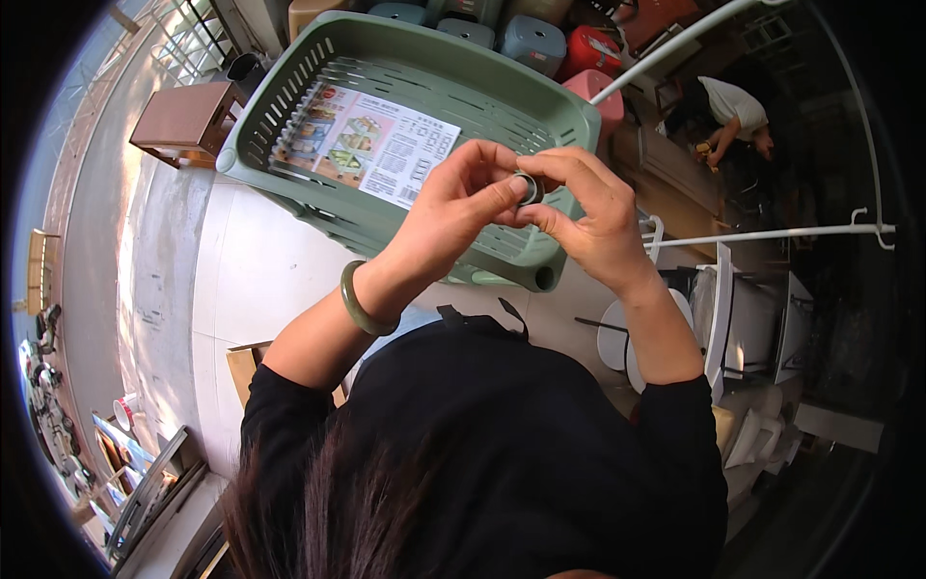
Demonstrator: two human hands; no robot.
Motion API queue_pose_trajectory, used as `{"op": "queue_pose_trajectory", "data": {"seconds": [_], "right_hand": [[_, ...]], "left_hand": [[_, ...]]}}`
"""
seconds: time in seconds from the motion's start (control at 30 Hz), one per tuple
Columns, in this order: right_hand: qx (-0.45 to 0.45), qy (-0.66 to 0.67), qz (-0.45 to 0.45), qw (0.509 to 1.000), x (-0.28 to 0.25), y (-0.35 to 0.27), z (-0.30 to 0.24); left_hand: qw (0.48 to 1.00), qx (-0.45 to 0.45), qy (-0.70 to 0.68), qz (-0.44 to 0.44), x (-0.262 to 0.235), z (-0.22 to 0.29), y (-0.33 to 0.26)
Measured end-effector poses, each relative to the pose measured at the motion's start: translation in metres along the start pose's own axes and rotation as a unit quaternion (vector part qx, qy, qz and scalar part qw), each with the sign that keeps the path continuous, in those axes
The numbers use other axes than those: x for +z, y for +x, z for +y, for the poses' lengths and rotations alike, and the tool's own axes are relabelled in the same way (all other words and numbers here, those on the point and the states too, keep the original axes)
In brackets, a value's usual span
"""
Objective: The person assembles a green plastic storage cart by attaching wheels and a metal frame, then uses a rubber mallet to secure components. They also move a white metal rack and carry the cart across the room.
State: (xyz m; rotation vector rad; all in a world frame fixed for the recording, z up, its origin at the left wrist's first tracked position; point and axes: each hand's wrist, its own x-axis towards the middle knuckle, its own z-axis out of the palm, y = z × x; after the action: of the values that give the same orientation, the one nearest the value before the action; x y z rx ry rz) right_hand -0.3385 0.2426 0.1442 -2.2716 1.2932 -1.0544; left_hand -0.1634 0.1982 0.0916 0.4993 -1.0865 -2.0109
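Observation:
Between the fingertips of both hands is a small round green piece (530, 189) with an open, ring-like end. My left hand (457, 198) pinches it from the left, thumb on top, and a green bangle (355, 301) circles that wrist. My right hand (593, 210) is closed on its other side, with thumb and forefinger curved round it. Fingers hide much of the piece. Below the hands stands a green slotted plastic basket rack (502, 101). A printed leaflet (391, 140) with pictures lies in it. The rack's near right corner has a round open hole (546, 279).
A brown wooden stool (185, 121) stands left of the rack. Coloured plastic stools (533, 43) line its far side. White metal rails (762, 234) reach in from the right. Another person (730, 111) bends over at the far right. White chairs (733, 314) stand nearer.

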Motion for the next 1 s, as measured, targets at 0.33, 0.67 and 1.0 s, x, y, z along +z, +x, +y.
{"op": "queue_pose_trajectory", "data": {"seconds": [0.33,0.67,1.0], "right_hand": [[0.075,0.136,0.076,0.985,-0.007,-0.082,0.014],[0.008,-0.101,-0.087,0.991,0.006,-0.100,0.012],[-0.013,-0.145,-0.052,0.988,0.002,-0.080,0.007]], "left_hand": [[0.901,0.160,0.401,0.031,0.033,-0.045,-0.013],[0.601,0.251,0.733,0.195,-0.004,-0.062,-0.023],[0.589,0.254,0.736,0.218,-0.006,-0.070,-0.024]]}}
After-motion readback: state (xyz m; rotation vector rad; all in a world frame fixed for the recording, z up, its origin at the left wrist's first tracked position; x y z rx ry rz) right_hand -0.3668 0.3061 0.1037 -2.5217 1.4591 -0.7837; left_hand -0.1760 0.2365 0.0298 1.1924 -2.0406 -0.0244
